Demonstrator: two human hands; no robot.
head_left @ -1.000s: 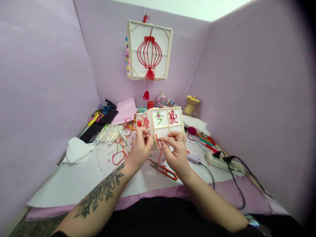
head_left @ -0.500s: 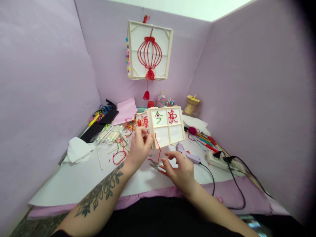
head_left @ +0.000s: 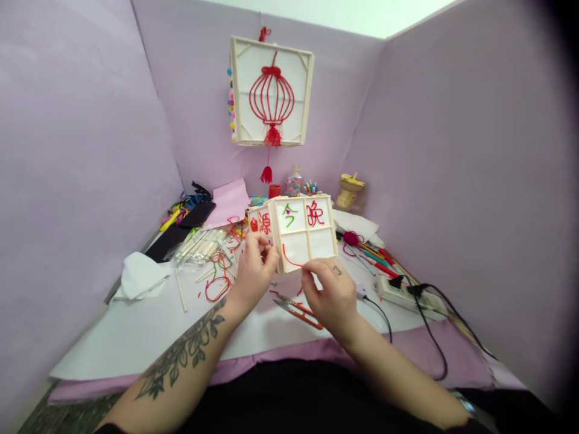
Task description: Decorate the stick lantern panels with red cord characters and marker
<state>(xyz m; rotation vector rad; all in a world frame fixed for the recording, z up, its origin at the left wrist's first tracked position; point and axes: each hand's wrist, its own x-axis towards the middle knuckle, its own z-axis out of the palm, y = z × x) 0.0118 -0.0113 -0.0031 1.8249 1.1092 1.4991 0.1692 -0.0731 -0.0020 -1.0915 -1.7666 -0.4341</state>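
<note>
My left hand [head_left: 256,262] is closed on the lower left edge of a small wooden-framed lantern box [head_left: 321,241], tilted upright above the table. White panels on it carry yarn characters in red and green. A piece of red yarn [head_left: 293,261] hangs down the left of the lower left panel and curves right along its bottom. Its free end is pinched between the thumb and forefinger of my right hand [head_left: 332,295]. Below, orange-handled thread snips [head_left: 296,310] lie on the white sheet, close to my right hand. A lilac glue gun [head_left: 360,292] is mostly hidden behind that hand.
A larger lantern [head_left: 271,90] with red tassels hangs above. Bagged sticks [head_left: 199,241], yarn scraps [head_left: 219,283] and crumpled white paper [head_left: 142,274] lie left. A power strip [head_left: 411,298] with cables, a dark red yarn ball [head_left: 351,239] and pens are right.
My right hand has moved up and left and closed on the loose end of the red yarn, which now bends rightward across the panel. My left hand keeps its hold on the lantern box.
</note>
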